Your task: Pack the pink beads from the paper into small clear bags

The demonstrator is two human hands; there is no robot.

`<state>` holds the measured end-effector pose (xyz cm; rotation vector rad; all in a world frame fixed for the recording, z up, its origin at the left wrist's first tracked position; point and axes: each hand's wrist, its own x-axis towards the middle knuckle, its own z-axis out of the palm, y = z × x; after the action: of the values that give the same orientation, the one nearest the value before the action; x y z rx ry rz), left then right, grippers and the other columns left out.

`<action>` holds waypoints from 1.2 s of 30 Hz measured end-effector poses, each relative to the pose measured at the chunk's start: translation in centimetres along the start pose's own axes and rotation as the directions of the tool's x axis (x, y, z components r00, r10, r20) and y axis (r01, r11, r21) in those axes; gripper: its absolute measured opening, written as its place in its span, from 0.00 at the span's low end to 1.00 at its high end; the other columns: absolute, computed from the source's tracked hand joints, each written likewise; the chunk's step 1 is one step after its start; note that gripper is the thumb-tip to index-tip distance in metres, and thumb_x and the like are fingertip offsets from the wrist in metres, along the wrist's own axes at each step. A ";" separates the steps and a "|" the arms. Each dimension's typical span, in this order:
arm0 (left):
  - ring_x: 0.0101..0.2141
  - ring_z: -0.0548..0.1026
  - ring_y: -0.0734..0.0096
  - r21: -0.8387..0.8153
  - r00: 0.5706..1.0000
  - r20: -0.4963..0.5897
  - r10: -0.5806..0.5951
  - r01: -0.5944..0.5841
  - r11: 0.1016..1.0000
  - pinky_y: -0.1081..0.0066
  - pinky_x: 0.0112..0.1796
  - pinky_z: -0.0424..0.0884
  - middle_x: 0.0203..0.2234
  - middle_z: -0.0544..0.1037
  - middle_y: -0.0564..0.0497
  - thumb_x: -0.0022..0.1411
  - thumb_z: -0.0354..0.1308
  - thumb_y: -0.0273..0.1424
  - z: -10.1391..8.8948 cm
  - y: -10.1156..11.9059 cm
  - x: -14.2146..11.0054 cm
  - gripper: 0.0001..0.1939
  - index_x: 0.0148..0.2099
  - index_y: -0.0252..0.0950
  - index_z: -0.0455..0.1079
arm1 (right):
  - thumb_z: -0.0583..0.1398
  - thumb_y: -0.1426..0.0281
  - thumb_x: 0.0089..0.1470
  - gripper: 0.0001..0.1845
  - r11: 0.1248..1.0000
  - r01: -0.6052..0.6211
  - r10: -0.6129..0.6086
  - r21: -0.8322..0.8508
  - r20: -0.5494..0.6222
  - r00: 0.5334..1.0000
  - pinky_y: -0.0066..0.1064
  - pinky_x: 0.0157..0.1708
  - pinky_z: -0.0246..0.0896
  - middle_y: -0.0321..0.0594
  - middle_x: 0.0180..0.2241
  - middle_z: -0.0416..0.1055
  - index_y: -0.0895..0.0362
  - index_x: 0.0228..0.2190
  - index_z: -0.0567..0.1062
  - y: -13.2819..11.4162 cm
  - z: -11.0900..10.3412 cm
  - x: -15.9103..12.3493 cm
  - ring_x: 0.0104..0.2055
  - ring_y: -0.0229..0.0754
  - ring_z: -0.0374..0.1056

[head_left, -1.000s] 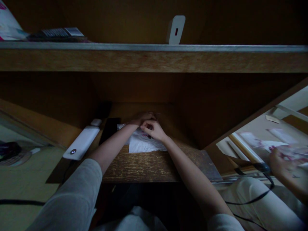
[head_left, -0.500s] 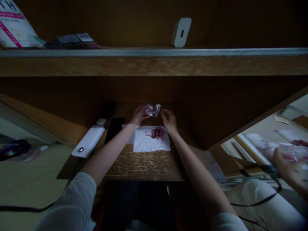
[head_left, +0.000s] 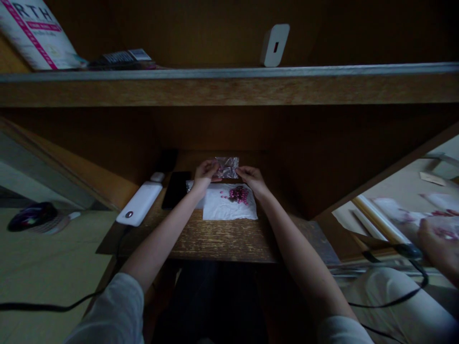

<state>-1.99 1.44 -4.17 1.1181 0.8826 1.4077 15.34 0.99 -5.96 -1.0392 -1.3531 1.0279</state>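
Note:
A small clear plastic bag point(head_left: 227, 167) is stretched between my two hands above the back of the wooden board. My left hand point(head_left: 206, 172) pinches its left side. At its right edge my right hand point(head_left: 253, 177) grips it between thumb and fingers. What the bag holds, if anything, is too dim to make out. Just below the hands lies a white cloth or tissue point(head_left: 215, 210) with a heap of pink beads point(head_left: 239, 194) on it, a few of them loose to the left.
A white power bank point(head_left: 139, 205) and a dark phone-like slab point(head_left: 176, 188) lie left of the cloth. The shelf edge point(head_left: 229, 91) crosses above, bearing a white charger point(head_left: 276, 45) and a printed pack point(head_left: 39, 36). Another person's hand point(head_left: 439, 246) works at the right.
My right hand has come onto the bag's right edge, and the bag is now spread flat between both hands. The view has shifted slightly.

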 end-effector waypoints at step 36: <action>0.32 0.70 0.69 0.484 0.887 0.322 0.332 -0.456 0.747 0.72 0.35 0.64 0.27 0.72 0.51 0.58 0.54 0.31 -1.3 -1.2 -1.8 0.08 0.29 0.36 0.71 | 0.57 0.59 0.49 0.15 0.923 0.241 -0.191 -0.298 0.189 0.963 0.25 0.22 0.48 0.34 0.20 0.64 0.58 0.23 0.70 -0.4 2.4 -1.9 0.22 0.34 0.55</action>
<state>-2.93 -0.12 -5.97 1.9651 0.9532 1.3592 13.00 -0.98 -6.14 -1.0294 -1.7649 0.7509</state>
